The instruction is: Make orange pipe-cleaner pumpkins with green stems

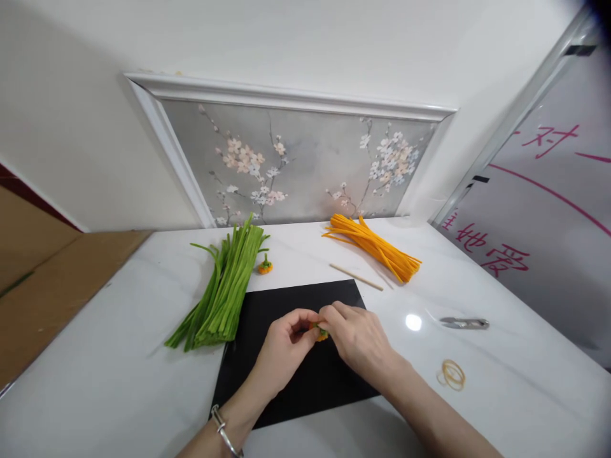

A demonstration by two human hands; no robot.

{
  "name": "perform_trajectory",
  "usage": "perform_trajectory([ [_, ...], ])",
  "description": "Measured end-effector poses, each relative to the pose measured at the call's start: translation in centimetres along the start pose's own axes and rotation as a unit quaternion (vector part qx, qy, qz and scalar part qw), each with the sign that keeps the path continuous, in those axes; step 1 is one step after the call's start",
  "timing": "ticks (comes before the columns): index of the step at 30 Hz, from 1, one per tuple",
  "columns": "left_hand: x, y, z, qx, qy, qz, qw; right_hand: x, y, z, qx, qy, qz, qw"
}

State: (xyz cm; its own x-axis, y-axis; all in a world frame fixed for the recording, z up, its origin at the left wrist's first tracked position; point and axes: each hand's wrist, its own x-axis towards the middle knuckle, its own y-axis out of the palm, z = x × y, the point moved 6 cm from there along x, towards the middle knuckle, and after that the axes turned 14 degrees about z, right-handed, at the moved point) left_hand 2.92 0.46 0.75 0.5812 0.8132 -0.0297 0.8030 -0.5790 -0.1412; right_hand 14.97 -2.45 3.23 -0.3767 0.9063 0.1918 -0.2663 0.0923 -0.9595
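Note:
Above the black mat (296,394), my left hand (286,346) and my right hand (356,334) meet, fingers pinched together. Between them is a small orange-and-green pipe-cleaner piece (323,335), mostly covered by the fingers. Both hands are closed on it. A similar finished-looking orange piece with a green top (265,265) stands on the table behind the mat. To the left lies a thick bundle of green pipe cleaners (226,289). A bundle of orange pipe cleaners (375,247) rests at the back right.
A thin wooden stick (356,277) lies behind the mat. On the right are small thread snips (464,323) and several rubber bands (452,375). The wall with a floral panel (305,159) bounds the white table at the back, and a whiteboard (539,210) stands along the right side.

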Motion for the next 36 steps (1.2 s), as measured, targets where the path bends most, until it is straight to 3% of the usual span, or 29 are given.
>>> perform_trajectory([
  [3, 0.1, 0.3, 0.3, -0.03, 0.002, 0.012, 0.999, 0.1, 0.0, -0.9, 0.107, 0.028, 0.024, 0.994],
  [8, 0.2, -0.1, 0.5, -0.03, 0.004, 0.009, 1.0, 0.1, -0.8, -2.0, 0.301, 0.022, -0.001, 0.953],
  [19, -0.2, -0.5, -0.5, 0.081, 0.081, -0.032, 0.993, 0.0, -0.4, -1.4, 0.271, 0.004, 0.052, 0.961],
  [23, -0.1, -0.3, -0.4, -0.012, 0.07, -0.009, 0.997, -0.1, -0.7, -1.6, 0.318, 0.029, 0.032, 0.947],
  [27, -0.2, 0.0, -0.2, -0.137, 0.052, -0.018, 0.989, -0.2, -0.5, -2.0, 0.422, 0.073, 0.006, 0.904],
  [32, -0.6, 0.0, -0.6, -0.141, 0.069, -0.068, 0.985, -0.4, -0.5, -1.3, 0.467, 0.064, -0.001, 0.882],
  [36, -0.9, 0.0, -1.2, -0.126, 0.055, -0.075, 0.988, -0.5, -1.2, -0.8, 0.476, 0.048, 0.004, 0.878],
])
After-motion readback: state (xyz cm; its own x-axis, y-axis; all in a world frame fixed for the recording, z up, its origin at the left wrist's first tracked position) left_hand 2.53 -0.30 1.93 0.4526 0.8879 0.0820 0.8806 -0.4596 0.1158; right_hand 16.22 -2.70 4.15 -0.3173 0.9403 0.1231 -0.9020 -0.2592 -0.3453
